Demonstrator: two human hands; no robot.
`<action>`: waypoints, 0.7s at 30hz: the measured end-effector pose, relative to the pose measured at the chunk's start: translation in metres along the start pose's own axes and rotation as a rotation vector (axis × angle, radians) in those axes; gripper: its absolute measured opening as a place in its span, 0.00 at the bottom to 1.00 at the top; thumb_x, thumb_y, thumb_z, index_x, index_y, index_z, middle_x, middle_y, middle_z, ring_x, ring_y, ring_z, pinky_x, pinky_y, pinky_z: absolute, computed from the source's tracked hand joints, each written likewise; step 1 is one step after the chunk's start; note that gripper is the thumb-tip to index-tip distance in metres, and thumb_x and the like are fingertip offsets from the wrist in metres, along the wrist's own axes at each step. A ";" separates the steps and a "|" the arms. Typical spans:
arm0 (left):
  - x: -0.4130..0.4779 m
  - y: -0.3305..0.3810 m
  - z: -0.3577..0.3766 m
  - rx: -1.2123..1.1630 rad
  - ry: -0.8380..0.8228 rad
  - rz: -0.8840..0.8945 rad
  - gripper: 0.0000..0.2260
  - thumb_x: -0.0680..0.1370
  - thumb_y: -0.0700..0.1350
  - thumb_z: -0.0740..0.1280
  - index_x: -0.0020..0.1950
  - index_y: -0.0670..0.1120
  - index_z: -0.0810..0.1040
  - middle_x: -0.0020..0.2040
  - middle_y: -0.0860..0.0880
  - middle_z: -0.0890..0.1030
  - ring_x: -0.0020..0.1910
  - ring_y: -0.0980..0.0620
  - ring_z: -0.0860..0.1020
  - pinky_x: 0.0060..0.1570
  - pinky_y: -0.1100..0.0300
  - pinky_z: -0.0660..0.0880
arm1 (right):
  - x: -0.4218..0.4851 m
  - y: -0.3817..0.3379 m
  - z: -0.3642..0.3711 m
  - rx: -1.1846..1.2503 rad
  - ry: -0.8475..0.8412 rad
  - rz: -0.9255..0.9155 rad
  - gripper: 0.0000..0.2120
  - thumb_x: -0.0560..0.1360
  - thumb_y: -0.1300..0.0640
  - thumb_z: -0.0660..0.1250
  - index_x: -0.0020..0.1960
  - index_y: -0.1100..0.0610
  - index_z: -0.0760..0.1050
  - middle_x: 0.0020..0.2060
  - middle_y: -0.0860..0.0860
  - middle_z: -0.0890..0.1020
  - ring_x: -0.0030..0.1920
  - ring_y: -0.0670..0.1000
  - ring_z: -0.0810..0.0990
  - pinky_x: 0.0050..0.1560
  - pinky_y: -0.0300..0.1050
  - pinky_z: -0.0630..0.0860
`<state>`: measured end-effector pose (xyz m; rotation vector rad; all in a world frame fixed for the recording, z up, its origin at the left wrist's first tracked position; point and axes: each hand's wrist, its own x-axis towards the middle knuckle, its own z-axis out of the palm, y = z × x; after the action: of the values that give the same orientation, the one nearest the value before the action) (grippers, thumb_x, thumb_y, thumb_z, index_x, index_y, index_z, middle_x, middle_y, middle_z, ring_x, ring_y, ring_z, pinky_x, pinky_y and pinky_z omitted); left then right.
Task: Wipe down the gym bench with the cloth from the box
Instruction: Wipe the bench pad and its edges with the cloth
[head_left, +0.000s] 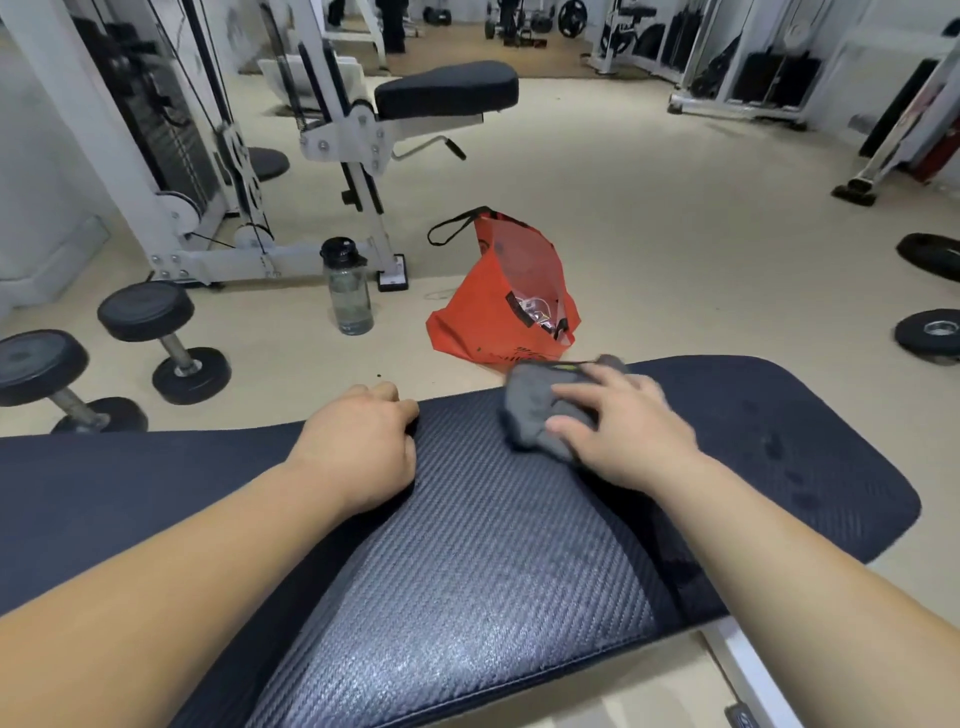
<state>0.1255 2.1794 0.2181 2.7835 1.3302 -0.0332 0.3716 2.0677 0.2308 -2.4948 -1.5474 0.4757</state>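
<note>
The dark gym bench (467, 545) fills the lower half of the view, with a textured grey centre panel and smooth black sides. A crumpled grey cloth (535, 410) lies on the bench near its far edge. My right hand (623, 431) presses down on the cloth, fingers spread over it and slightly blurred. My left hand (363, 441) grips the bench's far edge with its fingers curled over it, left of the cloth. Damp spots show on the bench's right end. No box is in view.
An open orange bag (498, 301) stands on the floor just beyond the bench. A water bottle (347, 286) is left of it. Dumbbells (161, 338) lie at the left, weight plates (930, 332) at the right. A cable machine with a black seat (447, 88) stands behind.
</note>
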 end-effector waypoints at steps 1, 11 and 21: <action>-0.001 0.001 -0.001 0.004 -0.004 -0.001 0.14 0.79 0.48 0.58 0.59 0.49 0.79 0.55 0.47 0.78 0.56 0.45 0.75 0.52 0.52 0.77 | 0.002 0.004 -0.003 -0.008 0.031 0.124 0.23 0.80 0.33 0.59 0.74 0.33 0.69 0.81 0.40 0.60 0.80 0.56 0.55 0.74 0.58 0.64; -0.002 0.001 0.000 -0.020 -0.001 -0.037 0.14 0.78 0.47 0.60 0.59 0.48 0.80 0.56 0.45 0.78 0.56 0.42 0.75 0.56 0.51 0.76 | -0.038 -0.055 0.017 -0.054 -0.171 -0.451 0.25 0.75 0.32 0.67 0.72 0.31 0.72 0.79 0.35 0.62 0.80 0.50 0.55 0.76 0.51 0.60; 0.000 0.009 -0.020 -0.117 -0.033 -0.020 0.17 0.75 0.47 0.58 0.60 0.50 0.79 0.61 0.49 0.77 0.59 0.45 0.76 0.56 0.46 0.79 | -0.024 -0.018 0.000 -0.110 -0.036 0.032 0.22 0.80 0.34 0.60 0.72 0.37 0.72 0.78 0.45 0.65 0.75 0.61 0.59 0.71 0.58 0.66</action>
<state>0.1322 2.1752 0.2387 2.6616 1.3080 -0.0024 0.3461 2.0545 0.2405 -2.6101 -1.5899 0.4539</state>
